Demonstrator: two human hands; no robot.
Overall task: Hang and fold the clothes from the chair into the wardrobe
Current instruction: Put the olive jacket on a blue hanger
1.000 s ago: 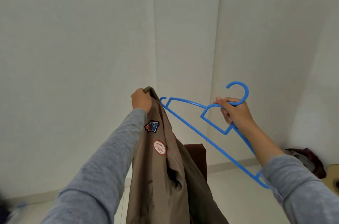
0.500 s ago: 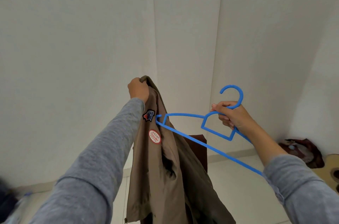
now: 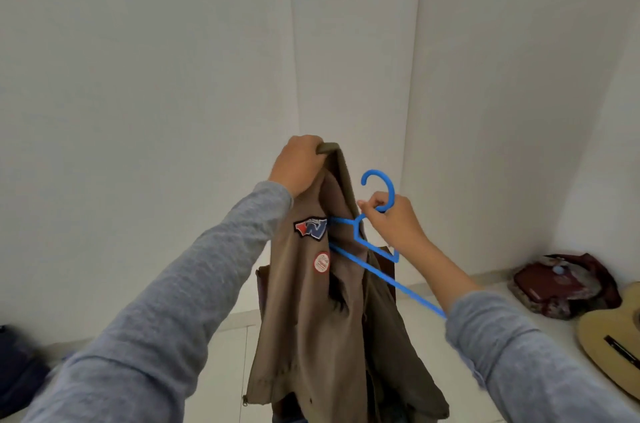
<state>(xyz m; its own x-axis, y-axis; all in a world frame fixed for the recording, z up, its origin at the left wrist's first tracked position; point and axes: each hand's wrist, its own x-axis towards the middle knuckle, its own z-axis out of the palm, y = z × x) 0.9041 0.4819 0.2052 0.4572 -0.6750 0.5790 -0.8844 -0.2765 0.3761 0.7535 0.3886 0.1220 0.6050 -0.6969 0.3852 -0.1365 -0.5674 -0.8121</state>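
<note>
Brown jacket held up in mid-air in front of a white wall, hanging down long; two patches on the near panel, one red-white-blue, one round red-and-white. Left hand clenched on the jacket's top edge. Blue plastic hanger tilted, one arm end tucked inside the jacket near the upper patch, hook upward. Right hand closed around the hanger just below the hook. Both sleeves grey. Dark brown chair partly hidden behind the jacket. Guitar and dark red bundle on the floor at right
</note>
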